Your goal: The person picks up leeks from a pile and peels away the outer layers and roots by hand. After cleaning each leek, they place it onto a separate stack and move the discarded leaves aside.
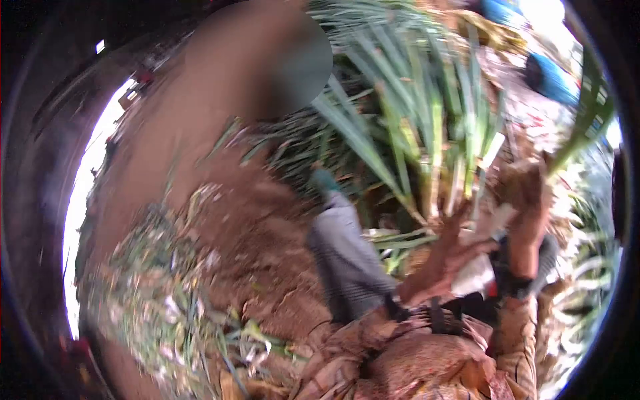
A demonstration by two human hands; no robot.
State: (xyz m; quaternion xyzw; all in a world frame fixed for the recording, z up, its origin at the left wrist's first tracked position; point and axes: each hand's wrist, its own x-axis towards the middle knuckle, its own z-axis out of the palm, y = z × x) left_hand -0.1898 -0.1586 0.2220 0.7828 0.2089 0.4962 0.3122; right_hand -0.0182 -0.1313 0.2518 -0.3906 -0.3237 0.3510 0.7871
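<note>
My left hand [445, 259] reaches across my lap with its fingers spread, close to the white bases of a bunch of long green onions [437, 127]. I see nothing held in it. My right hand [530, 213] is raised on the right, blurred by motion, its fingers closed around the lower end of a green onion stalk [585, 117] whose leaves point up and right. Part of that grip is hidden by blur. A pale, whitish thing [475, 275] lies between my hands; I cannot make out its kind.
My leg in grey trousers [343, 247] stretches forward beside the bunch. A heap of onion trimmings [163, 293] covers the brown soil [267, 233] at the left. More green leaves [300, 143] lie ahead. A blue object [552, 79] sits at the upper right.
</note>
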